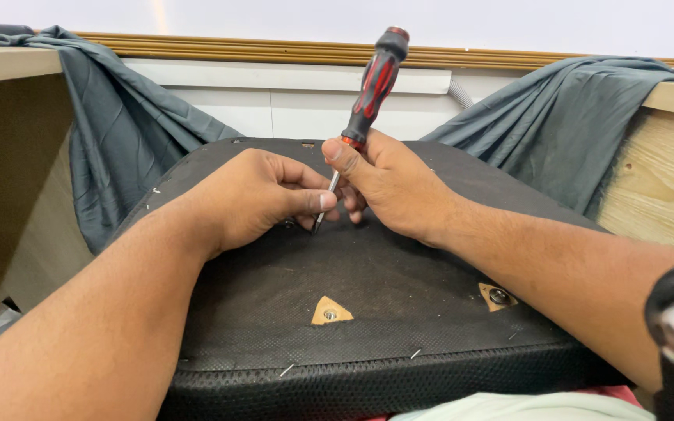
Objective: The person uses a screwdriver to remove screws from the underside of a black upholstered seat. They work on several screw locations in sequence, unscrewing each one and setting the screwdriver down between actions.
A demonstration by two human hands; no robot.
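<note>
A black fabric-covered seat base (368,296) lies upside down in front of me. My right hand (388,183) grips a screwdriver (372,86) with a black and red handle, its metal tip pressed down onto the fabric near the middle. My left hand (255,195) rests on the fabric right beside the tip, thumb and fingers pinched against the shaft. What lies under the tip is hidden by my fingers.
Two triangular cut-outs with metal nuts (331,312) (497,296) show in the fabric near the front. Loose staples (286,370) stick out along the front edge. Grey cloth (118,132) drapes over wooden benches (665,179) on both sides. A white wall stands behind.
</note>
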